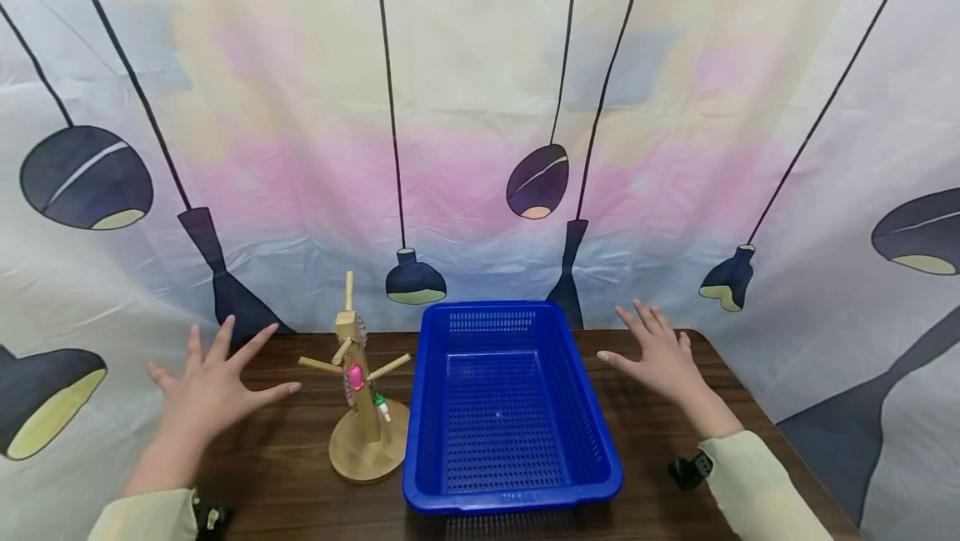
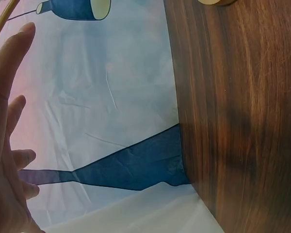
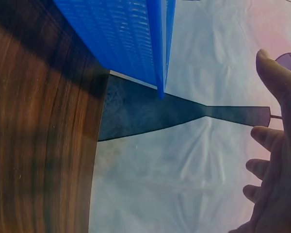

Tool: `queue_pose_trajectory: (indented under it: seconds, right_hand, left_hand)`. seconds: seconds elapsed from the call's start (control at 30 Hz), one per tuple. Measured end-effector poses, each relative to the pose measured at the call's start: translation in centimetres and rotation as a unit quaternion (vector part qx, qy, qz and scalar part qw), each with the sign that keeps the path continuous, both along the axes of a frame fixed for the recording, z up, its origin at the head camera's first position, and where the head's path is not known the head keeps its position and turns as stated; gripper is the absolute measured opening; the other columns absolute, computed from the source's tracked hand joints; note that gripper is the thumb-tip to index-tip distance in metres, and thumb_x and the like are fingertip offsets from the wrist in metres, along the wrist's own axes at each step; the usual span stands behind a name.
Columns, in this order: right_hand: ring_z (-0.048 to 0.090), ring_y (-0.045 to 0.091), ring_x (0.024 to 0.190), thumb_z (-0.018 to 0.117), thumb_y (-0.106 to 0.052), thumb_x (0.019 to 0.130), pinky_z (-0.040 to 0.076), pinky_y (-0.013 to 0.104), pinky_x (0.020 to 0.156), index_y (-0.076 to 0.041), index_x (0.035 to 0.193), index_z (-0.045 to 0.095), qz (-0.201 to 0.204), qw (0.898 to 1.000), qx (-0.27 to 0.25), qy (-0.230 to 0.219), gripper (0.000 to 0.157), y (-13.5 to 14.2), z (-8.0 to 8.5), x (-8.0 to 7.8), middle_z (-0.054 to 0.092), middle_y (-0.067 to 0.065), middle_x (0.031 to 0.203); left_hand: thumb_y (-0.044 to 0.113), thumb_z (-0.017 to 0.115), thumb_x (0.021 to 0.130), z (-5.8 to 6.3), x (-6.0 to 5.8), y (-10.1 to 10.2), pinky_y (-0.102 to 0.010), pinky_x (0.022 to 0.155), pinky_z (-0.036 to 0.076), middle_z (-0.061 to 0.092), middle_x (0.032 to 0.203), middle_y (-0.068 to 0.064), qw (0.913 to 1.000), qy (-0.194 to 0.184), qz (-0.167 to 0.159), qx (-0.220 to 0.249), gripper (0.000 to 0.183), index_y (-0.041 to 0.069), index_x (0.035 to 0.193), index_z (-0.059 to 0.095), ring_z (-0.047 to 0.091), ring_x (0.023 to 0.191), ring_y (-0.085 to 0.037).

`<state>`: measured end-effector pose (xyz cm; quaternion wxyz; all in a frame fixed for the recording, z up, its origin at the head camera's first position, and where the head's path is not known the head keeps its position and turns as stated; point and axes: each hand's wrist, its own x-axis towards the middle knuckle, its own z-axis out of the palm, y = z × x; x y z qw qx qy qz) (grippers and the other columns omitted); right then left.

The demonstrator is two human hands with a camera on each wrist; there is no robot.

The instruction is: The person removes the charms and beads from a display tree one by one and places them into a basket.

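Observation:
My left hand hovers over the table's left side with its fingers spread, holding nothing. To its right stands a wooden peg stand with a round base and several pegs. A pink item, a small green-and-white item and some beaded loops hang on the stand; their exact kinds are too small to tell. A blue plastic basket with perforated walls sits right of the stand, and nothing shows inside it. Beyond the basket's right side my right hand is held up, fingers extended, touching nothing.
The dark wooden table ends at the back against a hanging curtain printed with lamps. The table's right edge slants down towards the front. A dark strap with a small device sits on the right wrist, another on the left.

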<state>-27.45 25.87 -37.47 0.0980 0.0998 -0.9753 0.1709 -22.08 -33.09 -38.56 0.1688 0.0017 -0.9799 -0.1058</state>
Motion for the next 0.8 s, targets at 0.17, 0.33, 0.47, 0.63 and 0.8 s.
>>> queue_pose_trajectory:
  seconds: [0.17, 0.33, 0.47, 0.63, 0.8]
  right_hand:
    - [0.019, 0.054, 0.153, 0.066, -0.057, 0.095, 0.023, 0.088, 0.110, -0.011, 0.161, 0.033, 0.010, 1.000, -0.014, 0.021, 0.087, -0.3, -0.3, 0.3, 0.025, 0.025, 0.168]
    - [0.026, 0.056, 0.150, 0.068, -0.049, 0.096, 0.030, 0.084, 0.110, -0.007, 0.158, 0.038, 0.026, 0.998, -0.046, 0.044, 0.080, -0.8, -0.2, 0.8, 0.030, 0.027, 0.165]
    - [0.031, 0.055, 0.148, 0.069, -0.044, 0.097, 0.035, 0.078, 0.111, -0.005, 0.155, 0.043, 0.031, 0.995, -0.084, 0.055, 0.074, -1.3, 0.0, 1.2, 0.035, 0.027, 0.163]
    - [0.038, 0.053, 0.145, 0.070, -0.038, 0.097, 0.038, 0.074, 0.112, -0.003, 0.151, 0.048, 0.040, 0.991, -0.110, 0.068, 0.068, -2.0, 0.2, 1.6, 0.042, 0.027, 0.158]
    - [0.043, 0.051, 0.143, 0.071, -0.033, 0.097, 0.041, 0.072, 0.112, -0.001, 0.147, 0.053, 0.048, 0.989, -0.125, 0.067, 0.062, -2.6, 0.6, 2.0, 0.048, 0.029, 0.153]
  left_hand:
    - [0.077, 0.073, 0.076, -0.2, 0.1, 0.2, -0.100, 0.093, 0.001, 0.018, 0.164, -0.035, 0.9999, -0.007, 0.009, 0.004, 0.107, 0.036, 0.163, 0.024, 0.001, 0.148, -0.068]
    - [0.075, 0.072, 0.078, -0.2, 0.4, 0.5, -0.099, 0.095, 0.008, 0.022, 0.162, -0.035, 0.9999, -0.003, 0.010, 0.010, 0.105, 0.032, 0.162, 0.027, 0.010, 0.147, -0.068]
    - [0.069, 0.073, 0.081, -0.2, 0.7, 0.7, -0.098, 0.096, 0.014, 0.027, 0.160, -0.035, 0.9996, 0.009, 0.004, 0.027, 0.100, 0.027, 0.161, 0.032, 0.019, 0.145, -0.067]
    - [0.062, 0.074, 0.085, -0.2, 1.0, 0.8, -0.093, 0.097, 0.025, 0.033, 0.157, -0.036, 0.9985, 0.021, -0.006, 0.050, 0.093, 0.017, 0.158, 0.037, 0.030, 0.139, -0.065]
    - [0.048, 0.079, 0.086, -0.5, 1.3, 0.9, -0.082, 0.098, 0.037, 0.040, 0.152, -0.038, 0.9937, 0.044, -0.034, 0.098, 0.083, 0.007, 0.151, 0.047, 0.039, 0.132, -0.064]
